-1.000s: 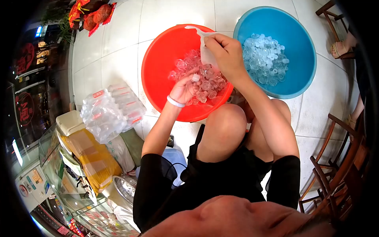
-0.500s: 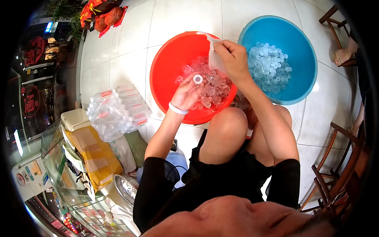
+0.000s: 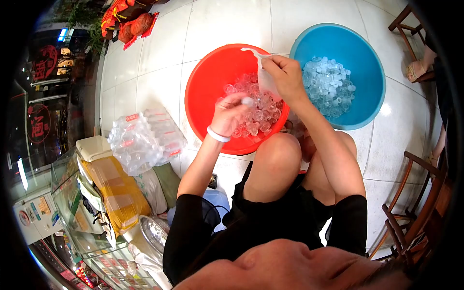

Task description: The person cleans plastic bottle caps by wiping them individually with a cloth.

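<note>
My left hand (image 3: pixel 229 114), a pale band on its wrist, is over the red basin (image 3: pixel 199 92), blurred by motion. Its fingertips pinch a small white ring-shaped piece (image 3: pixel 247 101). My right hand (image 3: pixel 287 79) is closed on the upper part of a thin whitish sheet or bag (image 3: pixel 266 82), which hangs over the basin's right side; I cannot tell which it is. Under both hands, many small clear plastic pieces (image 3: pixel 261 116) lie in the red basin. Beside it, the blue basin (image 3: pixel 369 58) holds similar clear pieces mixed with white ones (image 3: pixel 331 79).
Left on the tiled floor is a clear plastic-wrapped pack (image 3: pixel 145 140), near a yellow taped parcel (image 3: pixel 121 193) and a glass counter (image 3: pixel 65 193). Wooden chairs (image 3: pixel 411 203) and another person's sandalled foot (image 3: pixel 415 70) are at right. Red bags (image 3: pixel 140 26) lie at the far left.
My left hand has turned, so the white piece's round face with its centre no longer shows clearly. My right hand keeps the whitish sheet or bag almost in place.
</note>
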